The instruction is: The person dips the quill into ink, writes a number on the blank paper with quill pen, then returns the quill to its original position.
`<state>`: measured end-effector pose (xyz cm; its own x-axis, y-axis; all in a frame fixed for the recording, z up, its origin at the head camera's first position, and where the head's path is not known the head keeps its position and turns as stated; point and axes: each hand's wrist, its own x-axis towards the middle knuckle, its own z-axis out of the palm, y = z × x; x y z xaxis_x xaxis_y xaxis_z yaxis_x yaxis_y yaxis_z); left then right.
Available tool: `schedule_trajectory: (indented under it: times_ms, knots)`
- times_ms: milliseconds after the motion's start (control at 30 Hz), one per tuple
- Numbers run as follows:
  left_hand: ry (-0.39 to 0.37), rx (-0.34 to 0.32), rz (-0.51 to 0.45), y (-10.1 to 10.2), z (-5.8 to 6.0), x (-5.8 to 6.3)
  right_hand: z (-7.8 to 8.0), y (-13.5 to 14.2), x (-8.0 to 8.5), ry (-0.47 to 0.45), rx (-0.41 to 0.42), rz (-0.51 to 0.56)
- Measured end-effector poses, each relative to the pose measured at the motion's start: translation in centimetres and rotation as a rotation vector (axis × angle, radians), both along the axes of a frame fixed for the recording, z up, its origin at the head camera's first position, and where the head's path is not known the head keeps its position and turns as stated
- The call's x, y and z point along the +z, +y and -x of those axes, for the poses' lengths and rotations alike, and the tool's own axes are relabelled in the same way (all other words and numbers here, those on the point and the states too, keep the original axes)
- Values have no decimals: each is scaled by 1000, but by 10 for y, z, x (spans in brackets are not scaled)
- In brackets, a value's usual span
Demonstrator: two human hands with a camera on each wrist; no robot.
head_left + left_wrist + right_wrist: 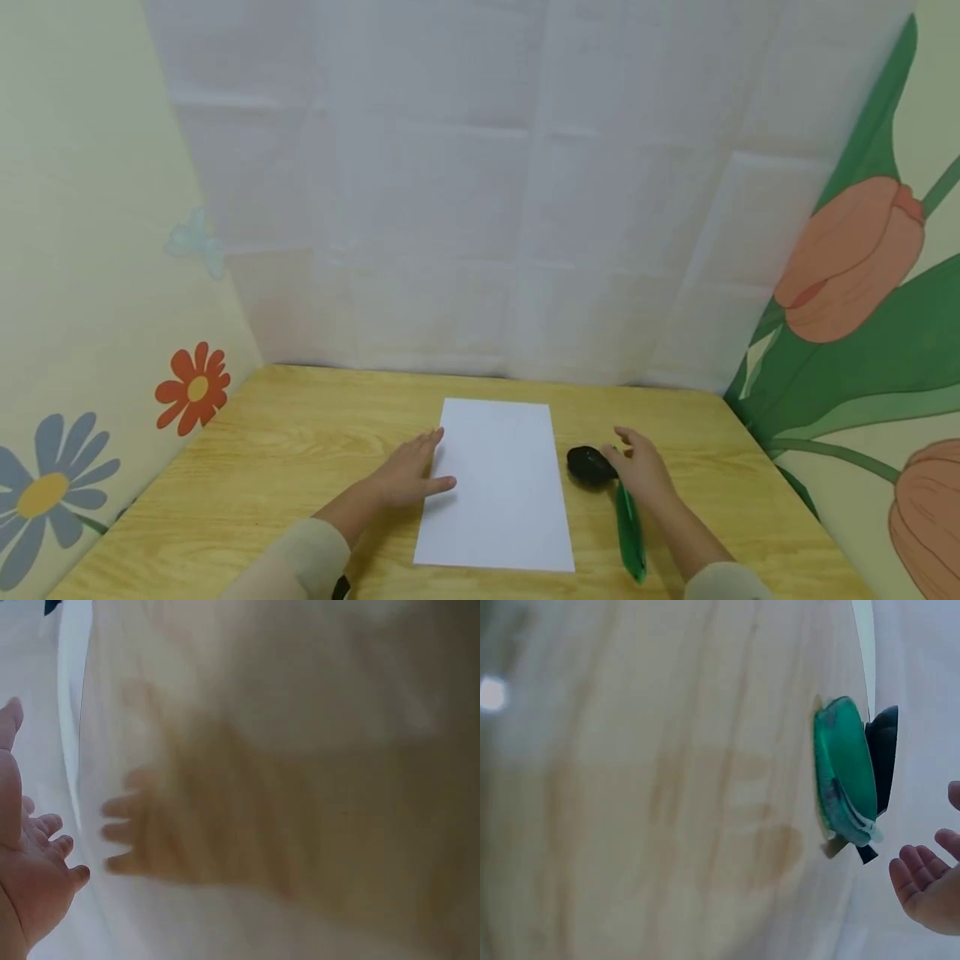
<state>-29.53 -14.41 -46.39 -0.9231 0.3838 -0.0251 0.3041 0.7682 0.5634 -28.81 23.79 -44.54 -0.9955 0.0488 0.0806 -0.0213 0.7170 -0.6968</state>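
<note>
A white sheet of paper (495, 487) lies flat on the wooden table. My left hand (411, 471) hovers at its left edge, fingers extended and thumb overlapping the sheet in the head view. Its palm (34, 877) shows with nothing in it in the left wrist view. Right of the paper lies a rounded black object (590, 466) with a short narrow end. A long, slim green object (630, 533), glossy with a pale edge, lies beside it. My right hand (641, 468) is just above and right of both, fingers loosely bent, holding nothing. In the right wrist view the green object (846, 769) partly covers the black one (883, 757).
The wood-grain table (300, 433) meets a creased white cloth (450, 208) hung at the back. Flower-patterned walls (862, 258) stand at left and right. A small dark thing (341, 587) shows by the left sleeve at the bottom edge.
</note>
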Motion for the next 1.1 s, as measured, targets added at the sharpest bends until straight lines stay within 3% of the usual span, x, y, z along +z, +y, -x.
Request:
schedule_trajectory:
  times_ms: [133, 267, 667, 900, 1100]
  knots:
    - [-59, 34, -103, -1, 1, -8, -2, 6, -1, -32, -16, 69]
    - [-36, 35, -128, -2, 0, -15, -3, 9, -4, -44, -34, 121]
    - [78, -26, -34, -5, -6, -23, 0, 16, -11, -88, -120, 155]
    - [137, -80, 20, -4, -6, -23, -2, 22, -9, -99, -111, 117]
    - [141, -74, 76, -2, -3, -27, -4, 24, -10, -114, -87, 103]
